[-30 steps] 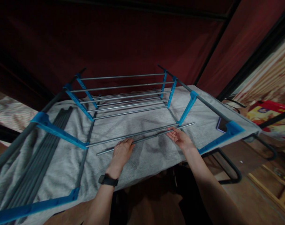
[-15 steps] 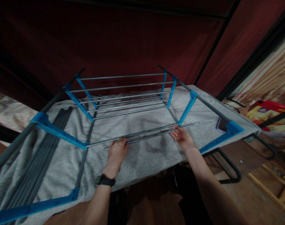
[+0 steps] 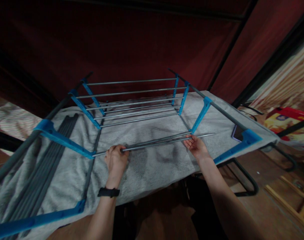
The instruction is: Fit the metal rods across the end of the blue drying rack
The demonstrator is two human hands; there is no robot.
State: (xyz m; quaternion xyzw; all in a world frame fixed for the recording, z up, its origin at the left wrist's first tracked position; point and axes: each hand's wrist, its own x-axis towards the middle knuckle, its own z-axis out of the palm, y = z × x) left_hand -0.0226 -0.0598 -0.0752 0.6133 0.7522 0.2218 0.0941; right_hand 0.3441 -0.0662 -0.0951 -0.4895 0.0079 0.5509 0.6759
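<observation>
A loose grey metal rod runs crosswise in front of me, close beside a similar rod fitted low in the rack frame. My left hand, with a dark watch band on the wrist, closes near the loose rod's left end; that end shows by the fingertips. Toward the rod's other end, my right hand pinches it, and the tip sticks out past the fingers. The rack has blue plastic brackets, grey side tubes and several crossbars at the back.
Several grey tubes lie bundled on the left of the grey cloth. A phone-like dark object rests at the right. Beyond the cloth's right edge are a black metal leg and a red and yellow package.
My left hand has slid left along the rods, to the loose rod's left end. That end has moved up and right, nearer the fitted rod. My right hand has barely moved.
</observation>
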